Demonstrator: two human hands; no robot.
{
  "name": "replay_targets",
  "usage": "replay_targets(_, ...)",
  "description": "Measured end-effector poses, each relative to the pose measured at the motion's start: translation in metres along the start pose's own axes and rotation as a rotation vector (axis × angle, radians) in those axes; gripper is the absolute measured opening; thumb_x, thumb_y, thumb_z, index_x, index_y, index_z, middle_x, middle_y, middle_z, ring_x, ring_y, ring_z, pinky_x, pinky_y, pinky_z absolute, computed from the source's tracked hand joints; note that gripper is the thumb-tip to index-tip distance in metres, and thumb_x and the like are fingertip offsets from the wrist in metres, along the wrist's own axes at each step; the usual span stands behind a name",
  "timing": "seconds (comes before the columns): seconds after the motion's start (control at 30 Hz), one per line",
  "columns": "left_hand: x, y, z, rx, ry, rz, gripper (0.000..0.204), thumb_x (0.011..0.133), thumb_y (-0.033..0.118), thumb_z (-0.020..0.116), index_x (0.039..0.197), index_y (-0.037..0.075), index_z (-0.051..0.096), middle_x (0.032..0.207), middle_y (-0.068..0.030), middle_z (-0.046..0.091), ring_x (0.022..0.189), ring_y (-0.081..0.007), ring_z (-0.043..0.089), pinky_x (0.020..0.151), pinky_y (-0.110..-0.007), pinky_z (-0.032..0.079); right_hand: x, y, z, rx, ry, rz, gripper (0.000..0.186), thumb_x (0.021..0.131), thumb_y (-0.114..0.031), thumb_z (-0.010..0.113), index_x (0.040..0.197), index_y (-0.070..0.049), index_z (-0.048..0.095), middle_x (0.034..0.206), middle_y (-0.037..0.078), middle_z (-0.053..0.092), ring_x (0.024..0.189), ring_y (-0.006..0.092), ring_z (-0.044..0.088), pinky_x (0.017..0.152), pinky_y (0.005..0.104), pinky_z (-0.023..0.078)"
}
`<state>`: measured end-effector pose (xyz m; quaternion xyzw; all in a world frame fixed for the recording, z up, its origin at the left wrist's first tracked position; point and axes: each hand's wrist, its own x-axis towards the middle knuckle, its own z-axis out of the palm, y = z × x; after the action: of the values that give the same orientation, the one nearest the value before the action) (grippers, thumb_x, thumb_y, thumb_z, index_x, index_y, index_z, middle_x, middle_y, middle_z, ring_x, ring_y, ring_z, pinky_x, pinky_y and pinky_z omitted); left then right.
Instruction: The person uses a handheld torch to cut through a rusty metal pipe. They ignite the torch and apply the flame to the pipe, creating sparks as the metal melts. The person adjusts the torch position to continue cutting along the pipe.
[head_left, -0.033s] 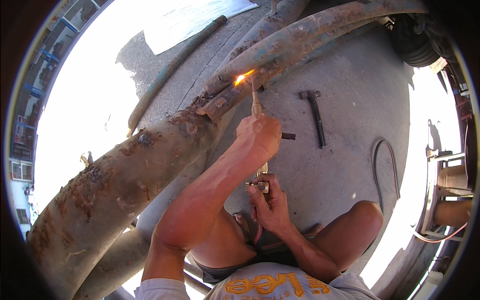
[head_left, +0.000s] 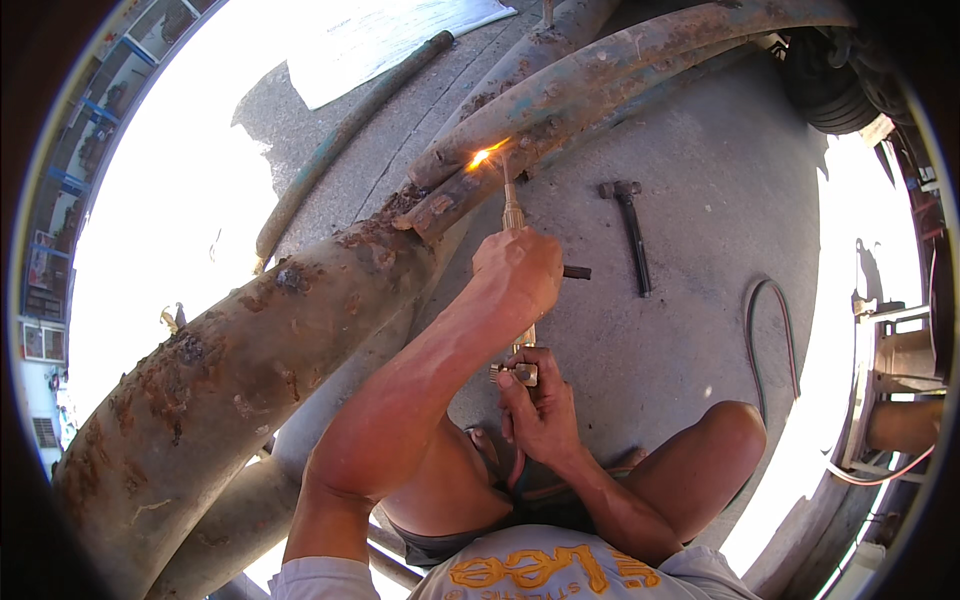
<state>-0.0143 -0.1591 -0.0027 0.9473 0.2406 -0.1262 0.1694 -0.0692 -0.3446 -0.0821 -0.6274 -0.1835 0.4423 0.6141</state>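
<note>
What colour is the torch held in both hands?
The torch looks brassy gold; the head view shows it best.

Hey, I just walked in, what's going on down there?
A person's left hand grips a slim brass-coloured metal torch, while the right hand holds a blocky brass-coloured fitting at its rear. By the torch's tip, a bright orange flame glows against long, rusty metal pipes. A dark, long-handled hammer lies on the grey concrete floor to the right.
</note>
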Motion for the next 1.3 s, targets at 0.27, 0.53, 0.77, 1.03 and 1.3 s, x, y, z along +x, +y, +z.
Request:
replay_targets(0.27, 0.001, 0.004, -0.006, 0.048, -0.088, -0.024, 0.015, 0.089, 0.013, 0.075, 0.098, 0.006, 0.084, 0.099, -0.0151, 0.081, 0.098, -0.0317, 0.079, 0.081, -0.043, 0.064, 0.000, 0.001, 0.001, 0.001, 0.001, -0.040, 0.026, 0.107, -0.020, 0.066, 0.125, -0.008, 0.052, 0.072, 0.000, 0.062, 0.058, 0.0051, 0.058, 0.051, 0.0292, 0.051)
replay_targets(0.53, 0.000, 0.003, -0.001, 0.013, -0.037, -0.001, 0.015, 0.086, 0.010, 0.070, 0.087, 0.000, 0.081, 0.088, -0.0228, 0.077, 0.089, -0.0407, 0.077, 0.080, -0.048, 0.062, -0.001, 0.007, 0.005, 0.096, 0.003, -0.046, 0.026, 0.108, -0.021, 0.066, 0.125, -0.008, 0.051, 0.073, 0.002, 0.062, 0.054, 0.0061, 0.058, 0.047, 0.0285, 0.049)
replay_targets(0.77, 0.001, 0.002, 0.005, 0.034, 0.004, 0.007, 0.016, 0.087, 0.011, 0.070, 0.088, 0.000, 0.081, 0.089, -0.0235, 0.077, 0.090, -0.0411, 0.077, 0.080, -0.047, 0.062, 0.000, 0.009, 0.007, 0.147, -0.009, -0.045, 0.025, 0.108, -0.020, 0.065, 0.125, -0.008, 0.051, 0.072, 0.002, 0.061, 0.051, 0.0068, 0.058, 0.045, 0.0283, 0.048)
replay_targets(1.03, 0.001, 0.002, 0.004, 0.021, -0.040, -0.016, 0.016, 0.087, 0.011, 0.070, 0.090, 0.000, 0.082, 0.091, -0.0234, 0.077, 0.091, -0.0413, 0.077, 0.080, -0.048, 0.062, 0.001, 0.011, 0.008, 0.166, -0.017, -0.052, 0.026, 0.108, -0.020, 0.065, 0.126, -0.008, 0.051, 0.073, 0.002, 0.061, 0.051, 0.0069, 0.059, 0.045, 0.0280, 0.048)
replay_targets(1.3, 0.003, 0.004, 0.002, 0.057, -0.071, -0.023, 0.015, 0.088, 0.012, 0.074, 0.096, 0.003, 0.083, 0.097, -0.0182, 0.080, 0.096, -0.0348, 0.079, 0.079, -0.044, 0.064, 0.000, 0.010, 0.008, 0.158, -0.020, -0.027, 0.026, 0.108, -0.021, 0.065, 0.126, -0.008, 0.051, 0.074, 0.003, 0.062, 0.052, 0.0073, 0.060, 0.045, 0.0280, 0.049)
